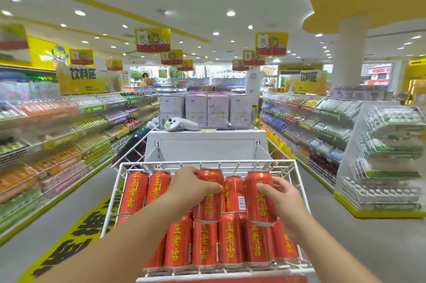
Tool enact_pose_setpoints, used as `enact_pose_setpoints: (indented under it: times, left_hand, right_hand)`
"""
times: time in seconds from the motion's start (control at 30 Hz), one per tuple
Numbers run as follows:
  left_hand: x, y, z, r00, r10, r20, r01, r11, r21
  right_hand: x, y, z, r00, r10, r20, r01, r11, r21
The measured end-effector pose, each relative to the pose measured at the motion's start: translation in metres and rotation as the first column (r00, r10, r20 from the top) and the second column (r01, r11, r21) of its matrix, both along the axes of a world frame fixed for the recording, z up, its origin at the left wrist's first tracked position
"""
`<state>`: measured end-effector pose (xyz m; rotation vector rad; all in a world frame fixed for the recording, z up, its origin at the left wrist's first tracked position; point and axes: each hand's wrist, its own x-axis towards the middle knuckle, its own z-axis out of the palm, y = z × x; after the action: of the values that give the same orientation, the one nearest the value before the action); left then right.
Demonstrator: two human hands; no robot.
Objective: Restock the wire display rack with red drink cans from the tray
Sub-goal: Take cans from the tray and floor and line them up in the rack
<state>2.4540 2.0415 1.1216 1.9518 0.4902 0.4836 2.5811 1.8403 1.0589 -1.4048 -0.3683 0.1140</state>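
A white wire display rack [208, 164] stands right in front of me, filled with red drink cans bearing yellow characters, lying in two rows. My left hand [192, 187] grips one red can [208, 202] in the middle of the upper row. My right hand [282, 199] wraps around another red can [260, 199] at the right of that row. Between them lies a can with a barcode [235, 195]. Two more cans [143, 190] lie at the upper left. The lower row of cans [228, 241] sits closest to me. No tray is visible.
A white box-shaped stand [206, 144] rises behind the rack with a white handheld controller [181, 124] on top. Drink shelves line the aisle on the left [57, 135] and right [322, 126]. A white wire shelf unit [387, 158] stands at the right. Lilac cartons [205, 110] are stacked beyond.
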Motion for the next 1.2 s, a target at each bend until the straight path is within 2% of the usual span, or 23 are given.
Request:
enact_pose_setpoints:
  times: [0.13, 0.33, 0.5, 0.63, 0.8, 0.93, 1.2]
  left_hand:
    - [0.034, -0.007, -0.006, 0.999, 0.051, -0.01, -0.05, 0.996, 0.079]
    - [0.068, -0.015, -0.017, 0.978, 0.21, 0.013, -0.21, 0.964, 0.163]
    - [0.084, -0.023, -0.026, 0.975, 0.218, 0.037, -0.219, 0.924, 0.314]
    - [0.089, -0.023, -0.028, 0.978, 0.208, -0.033, -0.175, 0.889, 0.422]
    - [0.096, -0.02, -0.026, 0.965, 0.259, -0.029, -0.189, 0.773, 0.605]
    - [0.098, -0.02, -0.033, 0.943, 0.32, -0.089, -0.156, 0.664, 0.732]
    - [0.104, -0.022, -0.057, 0.933, 0.353, -0.064, -0.199, 0.656, 0.728]
  right_hand:
    - [0.03, 0.003, 0.002, 0.999, 0.032, -0.041, -0.03, 0.998, 0.06]
    - [0.051, 0.008, 0.0, 0.996, 0.061, -0.07, -0.056, 0.996, 0.074]
    - [0.068, 0.02, -0.02, 0.995, 0.047, -0.084, -0.042, 0.998, 0.056]
    - [0.076, 0.025, -0.028, 0.996, 0.026, -0.086, -0.022, 0.999, 0.049]
    - [0.077, 0.027, -0.03, 0.996, -0.004, -0.085, 0.008, 0.999, 0.047]
    - [0.077, 0.027, -0.031, 0.995, -0.036, -0.096, 0.037, 0.999, 0.01]
    - [0.08, 0.037, -0.038, 0.995, -0.057, -0.084, 0.054, 0.998, -0.038]
